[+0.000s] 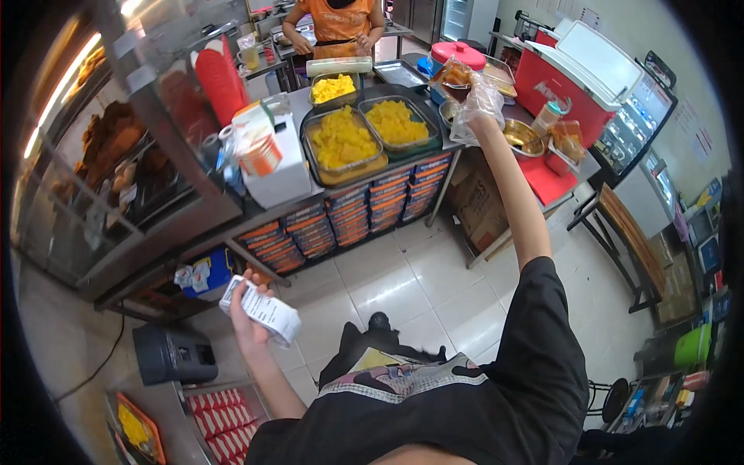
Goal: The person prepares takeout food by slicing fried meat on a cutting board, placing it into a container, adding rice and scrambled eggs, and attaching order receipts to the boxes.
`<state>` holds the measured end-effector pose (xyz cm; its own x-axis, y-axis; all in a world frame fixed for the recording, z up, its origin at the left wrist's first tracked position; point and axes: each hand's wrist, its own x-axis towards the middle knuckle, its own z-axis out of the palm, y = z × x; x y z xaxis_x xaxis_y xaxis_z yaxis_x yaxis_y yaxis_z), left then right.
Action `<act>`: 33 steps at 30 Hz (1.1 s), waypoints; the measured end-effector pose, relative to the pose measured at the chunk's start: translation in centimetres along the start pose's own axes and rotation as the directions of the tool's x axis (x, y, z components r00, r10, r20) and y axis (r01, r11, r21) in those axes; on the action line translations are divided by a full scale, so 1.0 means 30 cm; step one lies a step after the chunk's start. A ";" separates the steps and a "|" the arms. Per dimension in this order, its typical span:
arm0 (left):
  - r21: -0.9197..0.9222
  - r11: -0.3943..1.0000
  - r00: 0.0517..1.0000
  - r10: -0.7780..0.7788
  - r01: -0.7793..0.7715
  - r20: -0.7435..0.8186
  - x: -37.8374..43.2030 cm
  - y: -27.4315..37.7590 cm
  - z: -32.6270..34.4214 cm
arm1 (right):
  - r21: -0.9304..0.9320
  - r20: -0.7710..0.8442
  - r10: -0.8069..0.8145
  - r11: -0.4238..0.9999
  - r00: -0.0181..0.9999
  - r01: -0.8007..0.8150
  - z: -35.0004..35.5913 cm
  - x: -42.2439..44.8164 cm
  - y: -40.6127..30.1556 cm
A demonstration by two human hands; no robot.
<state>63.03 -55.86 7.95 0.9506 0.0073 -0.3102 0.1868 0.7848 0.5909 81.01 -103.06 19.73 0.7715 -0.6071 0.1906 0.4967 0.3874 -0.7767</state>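
Note:
My left hand [250, 317] holds a folded strip of printed paper [268, 314], apparently a receipt, over the floor. Stretched out over the far counter, my right hand [481, 113] is covered by thin clear plastic [485, 96]; whether that is a glove or a bag is unclear. At its fingertips is a clear plastic packet [456, 75] with orange-brown contents, seemingly in its grasp. The fingers themselves are mostly hidden. Just beneath and right of this hand are a metal bowl [523, 138] and a red tray [549, 177].
Yellow food fills the glass trays [343, 139] on the counter. A glass display cabinet [110, 168] with fried food stands left. Stacked boxes [354, 215] sit below. Behind the counter stands a person in an orange shirt [337, 23]. A red cooler [558, 87] is at right, a wooden bench [630, 238] beyond.

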 end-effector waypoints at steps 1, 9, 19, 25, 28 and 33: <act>-0.006 0.999 0.998 -0.031 0.031 0.050 0.077 -0.030 0.089 | 0.026 0.052 -0.022 0.999 0.998 0.020 -0.010 0.139 0.053; 0.361 0.920 0.958 -0.230 0.155 0.173 0.520 -0.203 0.490 | -0.104 -0.140 0.062 0.992 0.988 -0.077 0.035 1.037 0.594; 0.219 0.954 0.973 -0.222 0.203 0.068 0.988 -0.453 0.818 | 0.038 0.068 -0.012 0.999 0.998 0.009 -0.082 1.988 0.978; 0.282 0.939 0.979 -0.204 0.197 -0.004 1.124 -0.463 1.000 | 0.437 0.091 0.256 0.858 0.962 -0.270 -0.119 2.226 1.110; 0.274 0.938 0.976 -0.216 0.212 -0.016 1.192 -0.481 1.034 | 0.484 0.129 0.271 0.822 0.954 -0.299 -0.165 2.315 1.129; 0.311 0.927 0.978 -0.196 0.207 -0.068 1.225 -0.480 1.063 | 0.422 0.106 0.400 0.811 0.911 -0.405 -0.047 2.185 1.142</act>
<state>103.17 -86.65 11.78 0.8766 -0.1048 -0.4696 0.4475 0.5363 0.7156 148.04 -130.56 4.78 0.9431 -0.3243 -0.0730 0.2582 0.8528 -0.4539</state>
